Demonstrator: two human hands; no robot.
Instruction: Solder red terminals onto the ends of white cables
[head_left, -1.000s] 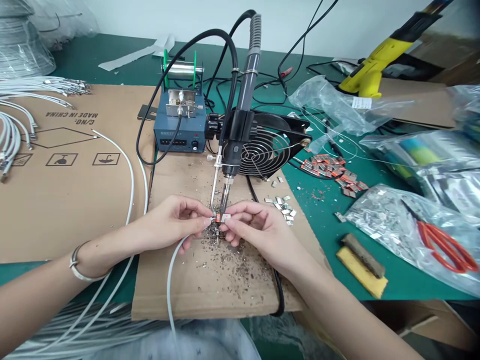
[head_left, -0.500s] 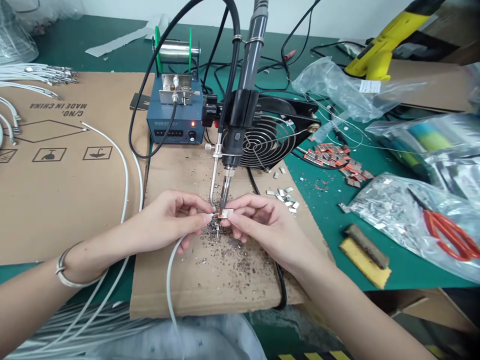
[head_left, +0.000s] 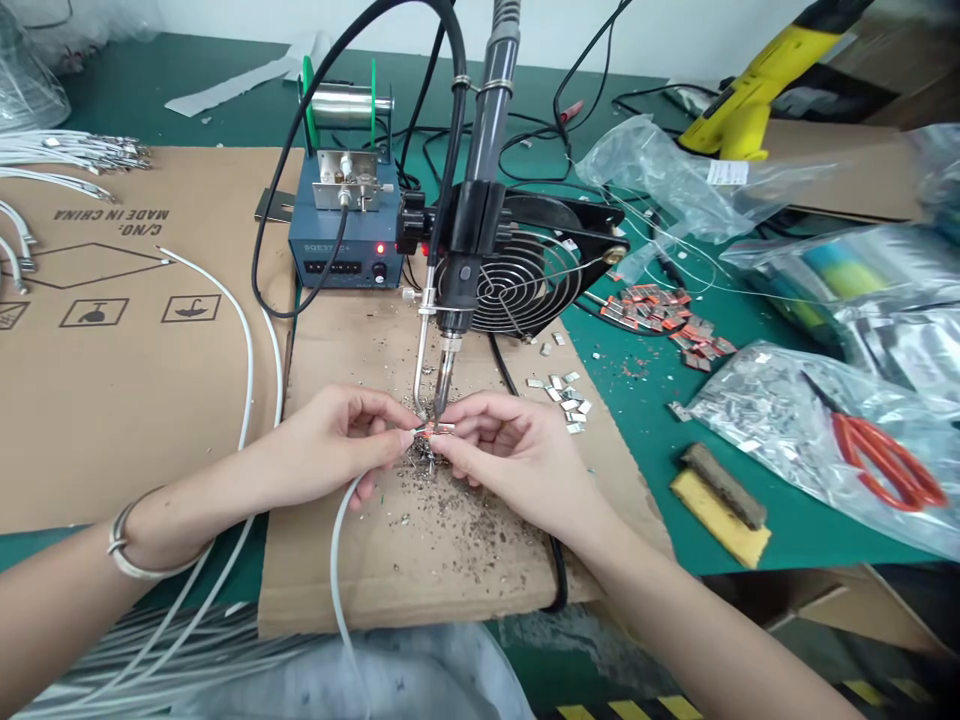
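Observation:
My left hand [head_left: 345, 440] pinches the end of a white cable [head_left: 339, 570], which loops down toward my lap. Between thumb and finger, my right hand [head_left: 502, 440] grips a small metal connector [head_left: 444, 428] with orange parts. The connector and the cable end meet under the tip of a soldering iron [head_left: 445, 375], which hangs upright in a stand. Beside the iron, a thin bent solder feed tube [head_left: 420, 365] comes down close to my left fingertips. My fingers partly hide the joint. Dark solder bits cover the cardboard [head_left: 360, 340] below.
A blue solder feeder [head_left: 345, 240] with a solder spool [head_left: 341, 105] stands behind, with a round fan [head_left: 517, 280] beside it. Small metal shells [head_left: 566, 395], orange connectors [head_left: 652, 310], a sponge [head_left: 720, 515] and red-handled pliers [head_left: 885, 460] lie right. Bundled white cables [head_left: 67, 150] lie left.
My right hand has turned the connector, so its broad pale face now shows only as a thin edge. The whole view has shifted slightly.

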